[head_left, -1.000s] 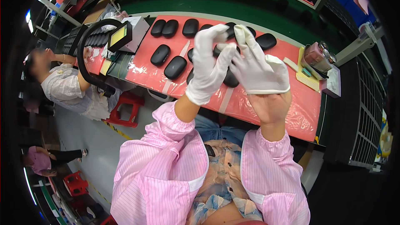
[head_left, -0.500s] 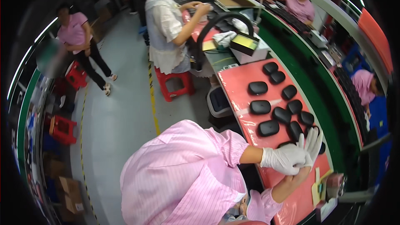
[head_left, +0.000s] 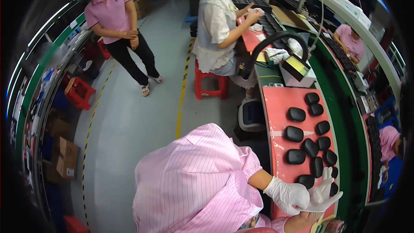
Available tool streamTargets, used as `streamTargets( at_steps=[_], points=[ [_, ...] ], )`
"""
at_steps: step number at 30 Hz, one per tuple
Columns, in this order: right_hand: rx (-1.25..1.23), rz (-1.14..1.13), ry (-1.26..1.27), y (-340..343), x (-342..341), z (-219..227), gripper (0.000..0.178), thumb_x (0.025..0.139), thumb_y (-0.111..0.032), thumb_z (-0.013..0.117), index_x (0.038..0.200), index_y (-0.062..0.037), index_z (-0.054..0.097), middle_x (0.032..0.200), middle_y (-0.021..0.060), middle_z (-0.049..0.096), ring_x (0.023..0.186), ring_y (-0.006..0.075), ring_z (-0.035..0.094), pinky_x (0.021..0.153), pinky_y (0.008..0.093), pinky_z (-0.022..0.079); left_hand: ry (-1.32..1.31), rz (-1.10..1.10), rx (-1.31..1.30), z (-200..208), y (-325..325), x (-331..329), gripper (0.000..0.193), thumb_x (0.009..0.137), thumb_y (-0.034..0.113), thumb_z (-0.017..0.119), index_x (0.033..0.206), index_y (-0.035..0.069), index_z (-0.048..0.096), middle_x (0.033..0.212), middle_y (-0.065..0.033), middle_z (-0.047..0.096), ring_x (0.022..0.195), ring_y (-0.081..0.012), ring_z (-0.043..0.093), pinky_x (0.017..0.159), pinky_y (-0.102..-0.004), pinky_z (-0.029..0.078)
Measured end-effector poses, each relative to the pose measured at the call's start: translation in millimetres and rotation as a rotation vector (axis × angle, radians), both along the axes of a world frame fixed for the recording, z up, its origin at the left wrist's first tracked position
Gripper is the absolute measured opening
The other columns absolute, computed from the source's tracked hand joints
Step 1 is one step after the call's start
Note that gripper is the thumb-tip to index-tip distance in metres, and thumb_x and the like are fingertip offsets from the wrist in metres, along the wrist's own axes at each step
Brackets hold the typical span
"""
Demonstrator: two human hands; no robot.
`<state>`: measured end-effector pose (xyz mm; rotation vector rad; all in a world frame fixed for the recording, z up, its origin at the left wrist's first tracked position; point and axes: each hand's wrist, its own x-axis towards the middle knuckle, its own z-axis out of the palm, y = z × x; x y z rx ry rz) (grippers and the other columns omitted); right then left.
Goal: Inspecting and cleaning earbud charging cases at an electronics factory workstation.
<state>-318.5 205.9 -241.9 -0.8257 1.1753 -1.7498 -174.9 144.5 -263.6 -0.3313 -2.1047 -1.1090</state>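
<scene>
Gloves: While L hand (head_left: 288, 194) is closed on the cuff of the thin white glove (head_left: 320, 203), R hand (head_left: 317, 193) wears this glove w/ fingers spread open.
Mat: both hands are above near end of the glossy pink-red plastic mat (head_left: 277, 108).
Cases: black, rounded, oblong cases (head_left: 295, 156) lie scattered on mat, some just beside R fingers.
Stool: co-worker (head_left: 217, 28) in white top sits on red plastic stool (head_left: 210, 87).

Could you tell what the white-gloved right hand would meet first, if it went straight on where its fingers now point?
The white-gloved right hand would probably first meet a smooth, rounded black case lying just ahead; depth is unclear, so it might pass above instead.
</scene>
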Motion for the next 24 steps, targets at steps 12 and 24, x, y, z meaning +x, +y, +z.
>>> streamTargets(
  at_steps=[12,24],
  points=[
    [-0.387,0.229,-0.72,-3.4,64.8,31.6,0.089,0.098,-0.062,0.024,0.15,0.0088,0.011,0.16,0.0214,0.012,0.149,0.0289,0.007,0.122,0.0444,0.003,0.004,0.174,-0.044,18.2,-31.8,33.0,0.019,0.083,0.022,0.066,0.087,0.005,0.061,0.077,-0.0169,0.059,0.073,-0.0377,0.059,0.064,-0.0436,0.047],
    [-0.448,0.098,-0.61,-12.8,51.9,49.1,0.088,0.098,-0.06,0.036,0.148,0.0107,0.02,0.154,0.0254,0.025,0.146,0.0315,0.024,0.12,0.0389,0.02,-0.439,-0.151,1.224,23.0,-67.6,14.8,0.042,0.098,0.044,0.055,0.104,0.003,0.065,0.073,0.0021,0.06,0.062,-0.0051,0.052,0.062,-0.0186,0.041]
  ],
)
